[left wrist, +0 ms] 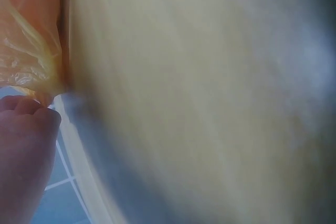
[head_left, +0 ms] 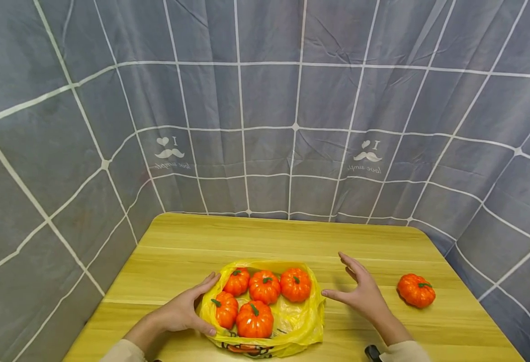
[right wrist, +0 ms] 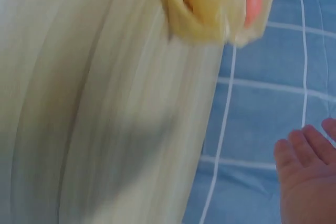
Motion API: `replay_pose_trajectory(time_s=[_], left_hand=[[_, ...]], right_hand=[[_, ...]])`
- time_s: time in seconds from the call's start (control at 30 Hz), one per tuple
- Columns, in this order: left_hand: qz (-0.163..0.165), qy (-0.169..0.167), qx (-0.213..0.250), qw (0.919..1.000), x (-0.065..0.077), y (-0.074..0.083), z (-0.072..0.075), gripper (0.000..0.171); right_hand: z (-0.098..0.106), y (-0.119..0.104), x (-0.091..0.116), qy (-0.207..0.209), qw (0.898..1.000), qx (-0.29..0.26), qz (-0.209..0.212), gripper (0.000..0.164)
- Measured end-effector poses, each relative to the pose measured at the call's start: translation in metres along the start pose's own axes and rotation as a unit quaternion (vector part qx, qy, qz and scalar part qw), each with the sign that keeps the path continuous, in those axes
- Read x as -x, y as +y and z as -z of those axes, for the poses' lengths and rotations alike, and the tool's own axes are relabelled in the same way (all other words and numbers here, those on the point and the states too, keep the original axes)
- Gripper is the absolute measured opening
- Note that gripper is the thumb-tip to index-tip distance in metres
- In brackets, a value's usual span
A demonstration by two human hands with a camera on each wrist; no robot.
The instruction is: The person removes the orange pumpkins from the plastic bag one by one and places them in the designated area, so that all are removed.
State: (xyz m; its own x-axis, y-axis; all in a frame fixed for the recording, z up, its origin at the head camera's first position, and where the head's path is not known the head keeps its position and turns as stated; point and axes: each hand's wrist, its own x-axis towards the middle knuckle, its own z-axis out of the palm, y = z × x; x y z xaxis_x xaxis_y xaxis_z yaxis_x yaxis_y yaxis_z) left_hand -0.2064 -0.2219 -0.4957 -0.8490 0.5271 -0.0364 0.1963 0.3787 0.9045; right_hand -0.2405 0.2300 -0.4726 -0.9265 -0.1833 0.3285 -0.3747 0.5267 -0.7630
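Note:
A yellow plastic bag [head_left: 294,322] lies with its mouth spread upward on the wooden table, printed on its near side. Inside it are several small orange pumpkins [head_left: 255,320] with green stems. My left hand [head_left: 179,309] holds the bag's left side, thumb near the front and fingers toward the back. In the left wrist view the fingers [left wrist: 26,106] bend against the crinkled plastic [left wrist: 31,61]. To the right of the bag my right hand [head_left: 363,291] is raised with nothing in it, thumb and fingers spread. Another pumpkin [head_left: 416,290] sits on the table, right of that hand.
The light wooden table [head_left: 229,231] has rounded far corners. A grey curtain [head_left: 269,100] with a white grid hangs behind and along both sides of it. A small dark object [head_left: 372,353] shows beside the right sleeve [head_left: 405,352] at the bottom.

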Motion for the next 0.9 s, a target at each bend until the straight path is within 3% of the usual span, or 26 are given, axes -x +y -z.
replay_pose_trajectory(time_s=[0.43,0.9], left_hand=[[-0.002,0.001,-0.006,1.0000,-0.001,-0.003,0.001,0.120],[0.001,-0.001,-0.005,1.0000,-0.002,-0.003,0.000,0.121]], right_hand=[[-0.054,-0.008,-0.007,-0.081,0.993,-0.085,-0.010,0.095],[-0.074,-0.003,-0.007,-0.059,0.996,-0.049,-0.037,0.092]])
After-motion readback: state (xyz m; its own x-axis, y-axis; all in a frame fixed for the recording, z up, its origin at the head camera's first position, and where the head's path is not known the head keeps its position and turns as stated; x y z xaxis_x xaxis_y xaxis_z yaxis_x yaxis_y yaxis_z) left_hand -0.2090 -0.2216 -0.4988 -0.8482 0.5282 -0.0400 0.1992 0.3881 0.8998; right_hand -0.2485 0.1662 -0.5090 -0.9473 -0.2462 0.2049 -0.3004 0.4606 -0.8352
